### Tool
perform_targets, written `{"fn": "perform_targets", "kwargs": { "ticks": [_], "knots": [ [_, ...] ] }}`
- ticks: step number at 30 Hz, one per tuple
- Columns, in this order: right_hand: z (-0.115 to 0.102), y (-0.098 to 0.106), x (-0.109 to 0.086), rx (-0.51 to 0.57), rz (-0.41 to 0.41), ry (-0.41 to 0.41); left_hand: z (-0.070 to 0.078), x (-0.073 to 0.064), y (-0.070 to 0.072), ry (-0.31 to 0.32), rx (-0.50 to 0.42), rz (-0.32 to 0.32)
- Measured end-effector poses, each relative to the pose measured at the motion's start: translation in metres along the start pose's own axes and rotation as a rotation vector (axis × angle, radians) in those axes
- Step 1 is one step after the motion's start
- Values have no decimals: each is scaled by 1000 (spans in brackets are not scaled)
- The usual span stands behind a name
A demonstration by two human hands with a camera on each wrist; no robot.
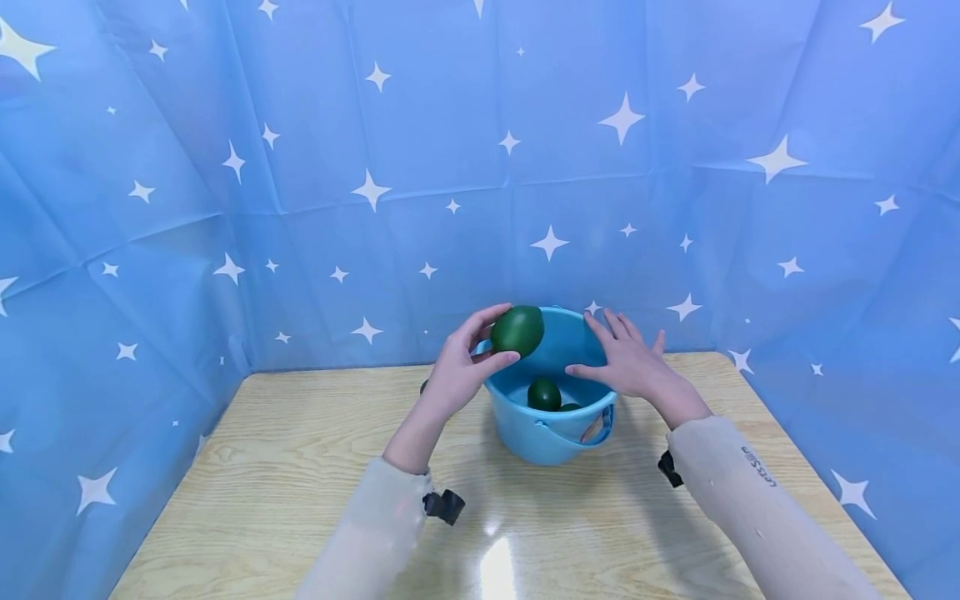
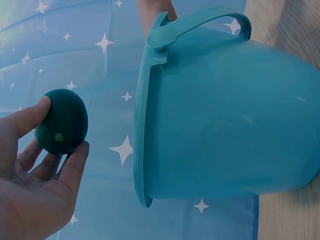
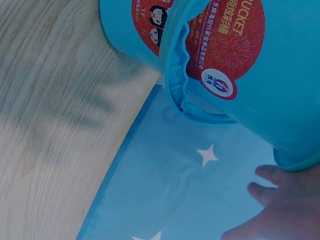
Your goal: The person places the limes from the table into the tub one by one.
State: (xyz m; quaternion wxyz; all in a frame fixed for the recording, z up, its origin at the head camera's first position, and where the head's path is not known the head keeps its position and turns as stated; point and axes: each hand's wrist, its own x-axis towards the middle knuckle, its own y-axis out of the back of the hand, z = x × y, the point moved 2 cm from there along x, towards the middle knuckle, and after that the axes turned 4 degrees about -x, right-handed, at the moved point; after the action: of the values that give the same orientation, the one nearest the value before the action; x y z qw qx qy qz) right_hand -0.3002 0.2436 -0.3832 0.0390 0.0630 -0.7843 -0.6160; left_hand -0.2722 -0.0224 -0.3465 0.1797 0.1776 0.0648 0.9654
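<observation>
A light blue bucket (image 1: 536, 437) stands upright on the table, its handle (image 1: 606, 429) hanging down at the front right. My left hand (image 1: 461, 362) pinches a dark green avocado (image 1: 517, 331) between thumb and fingers, above the bucket's left rim. In the left wrist view the avocado (image 2: 64, 121) shows a pale stem spot, and air separates it from the bucket (image 2: 225, 120). Inside the bucket lies another avocado (image 1: 543, 394), with part of a further green one (image 1: 570, 407) beside it. My right hand (image 1: 630, 358), fingers spread, is at the bucket's right rim.
The light wooden table (image 1: 300, 483) reaches back to a blue star-patterned cloth (image 1: 450, 125) that surrounds it on three sides. A small dark thing (image 1: 423, 386) peeks out behind my left wrist, mostly hidden. A red label (image 3: 230, 45) is on the bucket's side.
</observation>
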Motion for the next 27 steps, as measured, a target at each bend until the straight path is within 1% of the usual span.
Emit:
{"fn": "perform_targets", "kwargs": {
  "ticks": [9, 17, 27],
  "knots": [
    [0, 1, -1, 6, 3, 3, 1, 1, -3, -13, -2, -13],
    [-1, 1, -1, 3, 1, 3, 2, 0, -4, 10, 8, -6],
    [-1, 1, -1, 4, -3, 1, 2, 0, -5, 12, 12, -4]
  ]
}}
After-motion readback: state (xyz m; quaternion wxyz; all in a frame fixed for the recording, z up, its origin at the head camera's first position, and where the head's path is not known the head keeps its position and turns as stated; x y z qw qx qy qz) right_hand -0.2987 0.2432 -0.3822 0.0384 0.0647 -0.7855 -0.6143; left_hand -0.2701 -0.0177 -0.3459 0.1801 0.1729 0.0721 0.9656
